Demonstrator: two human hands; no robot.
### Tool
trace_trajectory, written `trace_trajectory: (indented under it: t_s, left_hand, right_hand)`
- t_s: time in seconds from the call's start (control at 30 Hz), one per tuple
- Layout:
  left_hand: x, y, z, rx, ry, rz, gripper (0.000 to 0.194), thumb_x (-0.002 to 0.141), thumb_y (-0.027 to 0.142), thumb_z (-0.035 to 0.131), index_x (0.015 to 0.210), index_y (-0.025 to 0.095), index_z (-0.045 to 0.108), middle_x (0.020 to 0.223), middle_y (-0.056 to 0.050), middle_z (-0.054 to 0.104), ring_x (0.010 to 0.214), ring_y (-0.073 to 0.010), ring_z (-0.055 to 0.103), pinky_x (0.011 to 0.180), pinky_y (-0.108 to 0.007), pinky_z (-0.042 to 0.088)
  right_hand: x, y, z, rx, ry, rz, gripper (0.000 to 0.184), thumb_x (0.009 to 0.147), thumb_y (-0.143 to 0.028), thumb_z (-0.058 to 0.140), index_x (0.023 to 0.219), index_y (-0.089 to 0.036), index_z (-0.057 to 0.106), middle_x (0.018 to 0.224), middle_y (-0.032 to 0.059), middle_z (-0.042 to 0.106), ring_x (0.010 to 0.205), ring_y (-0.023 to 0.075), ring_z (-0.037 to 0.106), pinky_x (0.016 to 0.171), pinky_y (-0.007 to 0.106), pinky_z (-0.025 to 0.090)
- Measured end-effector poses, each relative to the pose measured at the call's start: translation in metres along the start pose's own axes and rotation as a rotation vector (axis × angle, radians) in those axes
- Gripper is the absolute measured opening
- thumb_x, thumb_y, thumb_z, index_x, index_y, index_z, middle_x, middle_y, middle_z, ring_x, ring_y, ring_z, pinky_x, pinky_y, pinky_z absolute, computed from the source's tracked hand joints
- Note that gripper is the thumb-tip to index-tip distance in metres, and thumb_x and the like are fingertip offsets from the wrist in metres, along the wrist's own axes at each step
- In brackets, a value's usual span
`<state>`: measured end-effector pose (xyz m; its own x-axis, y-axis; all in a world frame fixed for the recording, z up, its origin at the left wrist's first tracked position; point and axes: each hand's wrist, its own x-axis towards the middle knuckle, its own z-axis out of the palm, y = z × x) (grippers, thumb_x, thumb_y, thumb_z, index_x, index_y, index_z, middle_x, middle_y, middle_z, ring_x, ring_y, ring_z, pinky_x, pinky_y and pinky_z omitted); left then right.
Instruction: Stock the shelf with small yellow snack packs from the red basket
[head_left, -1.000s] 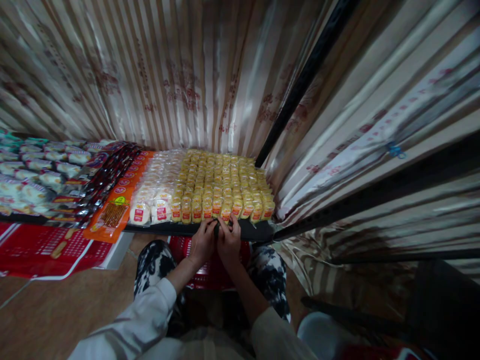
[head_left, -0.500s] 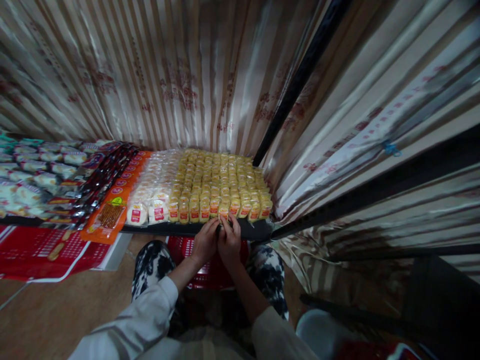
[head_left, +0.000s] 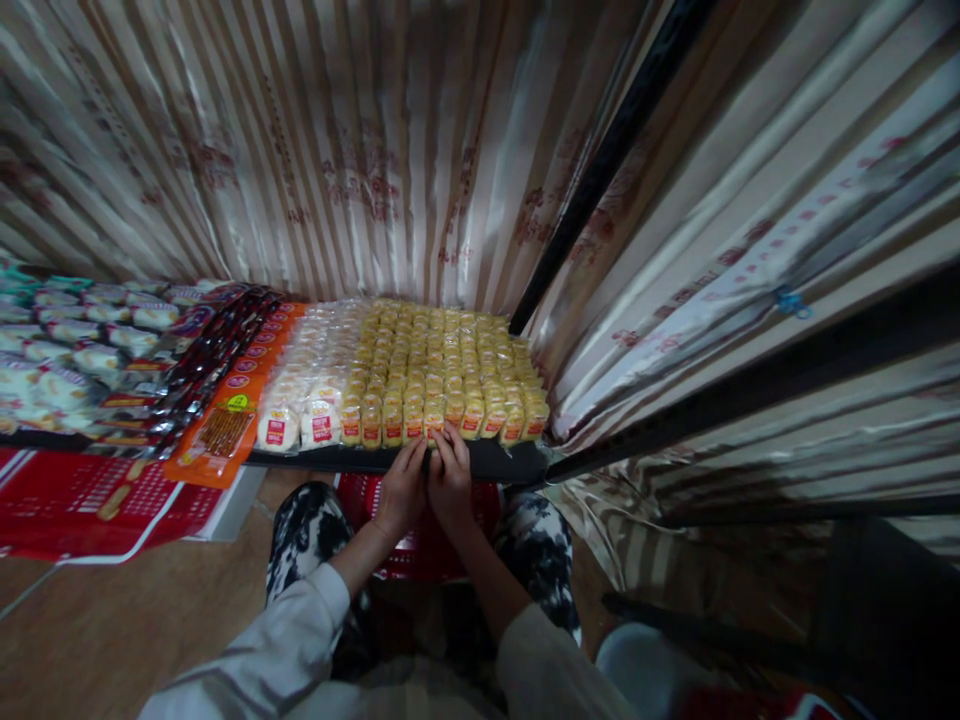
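Note:
Rows of small yellow wrapped snack packets (head_left: 450, 375) stand packed together on a dark shelf (head_left: 330, 458), red labels facing me. At the front edge my left hand (head_left: 403, 488) has its fingers closed on the lower edge of one yellow packet (head_left: 433, 412). My right hand (head_left: 451, 480) is right beside it, fingertips closed on the same packet from the right. The fingers hide the bottom of the packet. Left of the yellow rows are white wrapped packets (head_left: 321, 418) with red labels.
Further left lie an orange snack bag (head_left: 225, 425), dark shiny packets (head_left: 199, 370) and several white packets (head_left: 94, 325). Striped curtain (head_left: 360, 150) hangs behind, with a black post (head_left: 600, 190) at the right. A red basket (head_left: 480, 510) is under the shelf.
Both hands have shifted slightly left, from one front yellow packet to the neighbouring one. The packets look otherwise the same, and the view has moved a little.

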<state>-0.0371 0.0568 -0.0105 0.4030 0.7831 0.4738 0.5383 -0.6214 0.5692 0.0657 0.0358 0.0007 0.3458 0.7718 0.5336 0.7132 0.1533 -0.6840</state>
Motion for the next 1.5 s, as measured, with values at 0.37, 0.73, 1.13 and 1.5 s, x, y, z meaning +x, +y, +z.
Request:
trace_trajectory:
  t_s: [0.37, 0.73, 1.13, 1.5]
  left_hand:
    - [0.001, -0.007, 0.002, 0.063, -0.043, -0.005, 0.050, 0.082, 0.006, 0.041, 0.131, 0.018, 0.039, 0.118, -0.012, 0.052, 0.112, -0.0194, 0.051, 0.089, -0.033, 0.050]
    - [0.003, -0.006, 0.001, 0.067, -0.116, -0.035, 0.051, 0.082, 0.009, 0.043, 0.133, 0.018, 0.039, 0.120, -0.013, 0.052, 0.113, -0.0212, 0.050, 0.088, -0.033, 0.049]
    - [0.000, -0.001, -0.003, 0.069, -0.123, 0.002, 0.050, 0.080, 0.005, 0.040, 0.128, 0.019, 0.044, 0.118, -0.012, 0.051, 0.113, -0.0194, 0.049, 0.090, -0.032, 0.048]
    - [0.012, 0.017, -0.014, 0.157, -0.281, -0.121, 0.050, 0.080, 0.006, 0.040, 0.128, 0.018, 0.045, 0.121, -0.010, 0.048, 0.113, -0.0178, 0.048, 0.093, -0.030, 0.046]
  right_hand:
    - [-0.002, 0.007, 0.004, 0.037, -0.010, 0.022, 0.037, 0.093, -0.024, 0.031, 0.118, -0.018, 0.057, 0.121, 0.0125, 0.052, 0.116, 0.0204, 0.047, 0.098, 0.043, 0.041]
    - [0.000, 0.006, 0.006, 0.029, 0.025, 0.031, 0.035, 0.091, -0.021, 0.033, 0.113, -0.020, 0.060, 0.108, 0.0096, 0.051, 0.104, 0.0184, 0.049, 0.093, 0.038, 0.043]
    - [-0.007, 0.009, 0.000, 0.027, 0.044, 0.061, 0.035, 0.088, -0.019, 0.034, 0.109, -0.017, 0.062, 0.117, 0.0118, 0.050, 0.110, 0.0200, 0.047, 0.096, 0.040, 0.041]
    - [-0.011, 0.010, -0.005, -0.010, 0.005, 0.039, 0.039, 0.085, -0.016, 0.033, 0.115, -0.012, 0.058, 0.117, 0.0136, 0.055, 0.112, 0.0201, 0.047, 0.095, 0.041, 0.041]
